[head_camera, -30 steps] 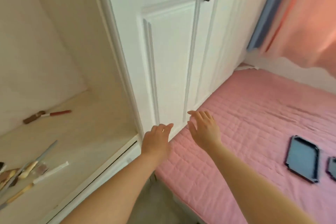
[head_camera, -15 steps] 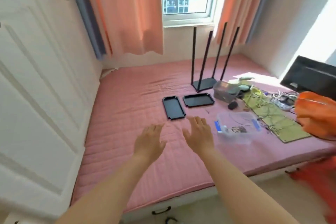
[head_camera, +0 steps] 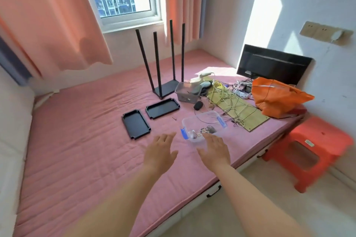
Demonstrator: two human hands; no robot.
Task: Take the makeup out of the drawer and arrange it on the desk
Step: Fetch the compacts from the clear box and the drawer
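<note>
My left hand (head_camera: 159, 152) and my right hand (head_camera: 215, 150) are both stretched out in front of me over the pink mattress (head_camera: 86, 150), palms down, fingers straight, holding nothing. Just beyond my right fingertips sits a clear plastic box (head_camera: 204, 125) with blue clips and small items inside. No makeup, desk top or open drawer shows in this view. Black drawer handles (head_camera: 212, 193) are visible on the white bed base below the mattress edge.
Two black trays (head_camera: 135, 124) (head_camera: 162, 108) lie on the mattress, with a black frame of four upright legs (head_camera: 166, 86) behind. A grey basket (head_camera: 187, 92), tangled cables (head_camera: 227, 98), an orange bag (head_camera: 277, 98) and a monitor (head_camera: 273, 63) crowd the right. An orange stool (head_camera: 308, 148) stands on the floor.
My view has swung right, away from the desk and white cabinet doors, to the bed, window and far wall. Both hands stay extended and empty, now near the clear box.
</note>
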